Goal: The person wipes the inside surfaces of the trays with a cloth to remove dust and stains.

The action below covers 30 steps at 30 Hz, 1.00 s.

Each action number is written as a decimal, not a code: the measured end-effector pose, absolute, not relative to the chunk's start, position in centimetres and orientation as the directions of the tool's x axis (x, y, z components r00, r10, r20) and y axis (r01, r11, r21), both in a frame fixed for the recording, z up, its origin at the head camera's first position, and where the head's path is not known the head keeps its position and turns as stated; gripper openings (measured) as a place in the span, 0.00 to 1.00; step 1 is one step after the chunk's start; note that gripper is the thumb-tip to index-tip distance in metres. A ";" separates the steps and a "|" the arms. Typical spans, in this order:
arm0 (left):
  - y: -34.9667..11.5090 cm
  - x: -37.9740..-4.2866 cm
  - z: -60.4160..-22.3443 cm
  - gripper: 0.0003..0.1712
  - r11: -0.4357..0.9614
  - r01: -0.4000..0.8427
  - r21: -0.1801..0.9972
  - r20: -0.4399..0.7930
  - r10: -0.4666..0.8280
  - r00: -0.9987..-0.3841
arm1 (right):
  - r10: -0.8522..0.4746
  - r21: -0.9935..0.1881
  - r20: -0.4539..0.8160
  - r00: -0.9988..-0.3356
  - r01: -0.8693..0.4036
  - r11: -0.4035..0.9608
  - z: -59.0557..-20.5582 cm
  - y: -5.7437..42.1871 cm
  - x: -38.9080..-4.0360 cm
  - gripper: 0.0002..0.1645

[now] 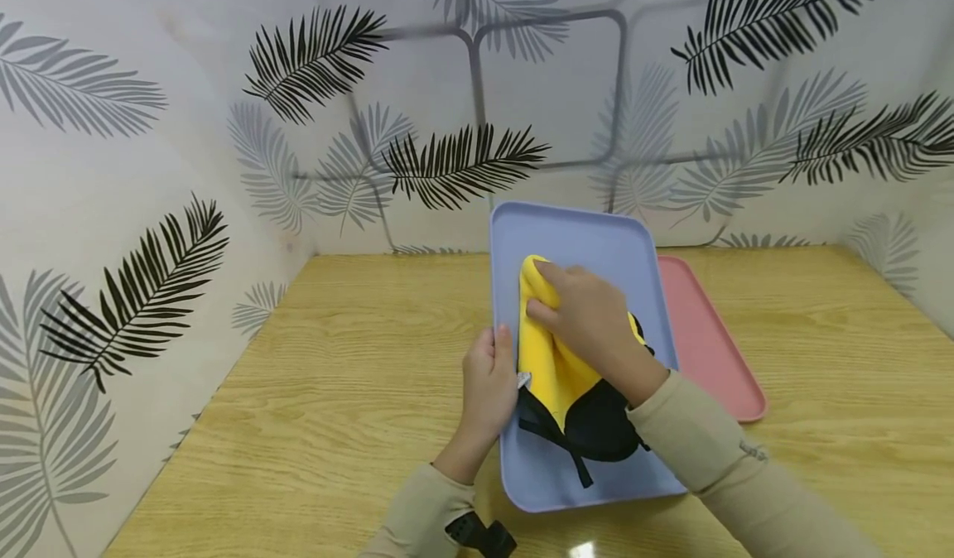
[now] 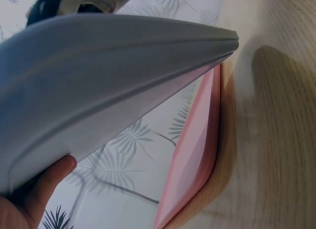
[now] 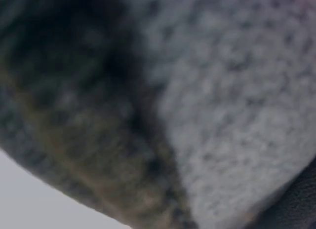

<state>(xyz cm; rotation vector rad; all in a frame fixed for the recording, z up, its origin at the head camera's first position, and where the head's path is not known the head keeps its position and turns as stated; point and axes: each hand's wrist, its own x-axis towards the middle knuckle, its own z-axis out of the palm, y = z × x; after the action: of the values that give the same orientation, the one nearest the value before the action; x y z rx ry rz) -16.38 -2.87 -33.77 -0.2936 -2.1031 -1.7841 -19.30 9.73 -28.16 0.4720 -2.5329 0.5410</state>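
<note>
My left hand (image 1: 489, 380) grips the left rim of a blue rectangular tray (image 1: 574, 231). In the left wrist view the tray's underside (image 2: 118, 71) slants up off the table, and a digit (image 2: 55, 177) lies along its edge. A yellow and black cloth piece (image 1: 542, 367), with black straps and a small white tag, lies in the tray. Over its yellow upper part, my right hand (image 1: 592, 314) holds the cloth between index finger and thumb. Close, blurred grey and dark fabric (image 3: 242, 100) fills most of the right wrist view.
A pink tray (image 1: 711, 343) lies on the wooden table (image 1: 358, 376), partly hidden behind the blue tray on the right. Leaf-patterned wall covering (image 1: 417, 218) rises at the table's back edge. A black band (image 1: 480, 533) is around my left wrist.
</note>
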 end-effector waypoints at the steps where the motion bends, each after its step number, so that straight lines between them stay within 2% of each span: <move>1: -2.8 -16.4 -33.8 0.17 0.167 0.381 0.909 0.397 -0.073 -0.915 | -0.238 -0.279 0.541 -0.807 -0.439 0.854 -28.1 9.5 -19.1 0.25; 7: -2.6 -16.4 -33.8 0.17 0.117 0.348 0.930 0.356 -0.054 -0.933 | -0.291 -0.272 0.543 -0.788 -0.492 0.827 -27.9 8.7 -18.5 0.25; 19: -3.0 -16.4 -33.8 0.17 0.164 0.382 0.909 0.391 -0.023 -0.920 | -0.306 -0.265 0.542 -0.783 -0.505 0.822 -28.0 8.5 -18.4 0.26; 26: -3.0 -16.4 -34.0 0.18 0.144 0.395 0.907 0.404 -0.038 -0.914 | -0.306 -0.199 0.596 -0.743 -0.506 0.839 -28.5 8.6 -18.6 0.25; 30: -3.2 -16.5 -34.0 0.19 0.171 0.399 0.901 0.415 -0.064 -0.908 | -0.295 -0.187 0.589 -0.753 -0.481 0.856 -28.7 9.0 -18.8 0.24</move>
<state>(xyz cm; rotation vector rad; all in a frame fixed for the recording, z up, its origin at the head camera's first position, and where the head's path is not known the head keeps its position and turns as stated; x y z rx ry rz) -16.47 -3.17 -34.02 -0.3178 -2.0965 -1.7883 -18.79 9.03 -28.72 0.5642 -2.4682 0.4439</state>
